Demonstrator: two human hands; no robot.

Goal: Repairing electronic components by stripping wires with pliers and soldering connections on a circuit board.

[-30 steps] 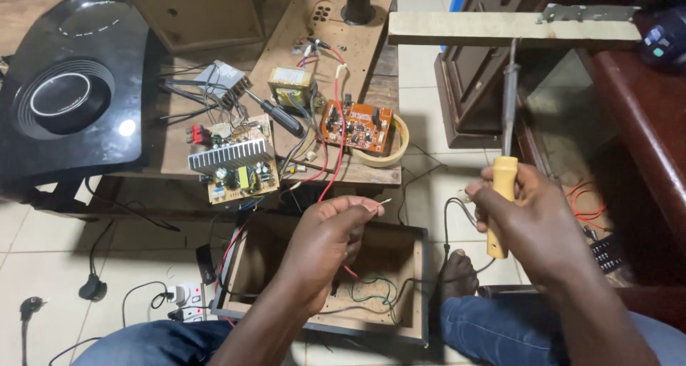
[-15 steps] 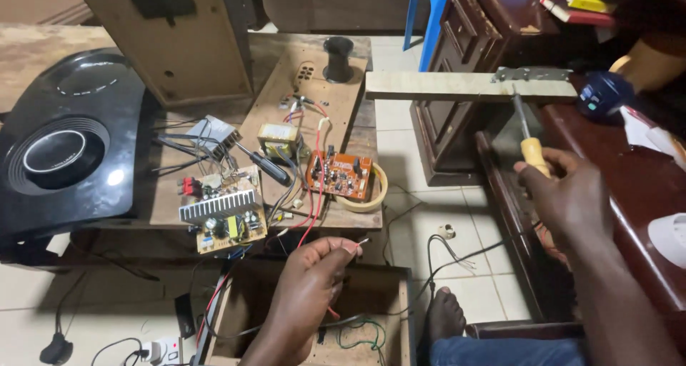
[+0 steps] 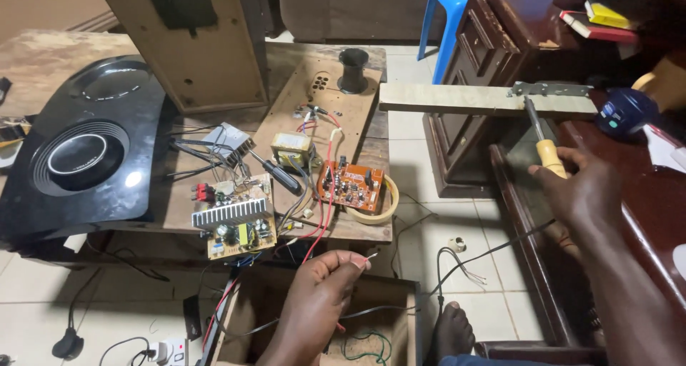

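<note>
The left hand (image 3: 314,305) pinches a thin wire (image 3: 368,254) by its bare tip, fingers together on it, just below the tabletop (image 3: 361,231) edge near the orange circuit board (image 3: 350,187). The right hand (image 3: 582,194) has its fingers clamped on the yellow handle of a soldering iron (image 3: 544,141), whose tip lies at the metal bracket (image 3: 549,89) on the wooden plank (image 3: 450,99). This looks like a soldering step; joining wire and iron would call for a steady swing leftward. Room between plank and board is open, though loose leads crowd the tabletop's edge.
</note>
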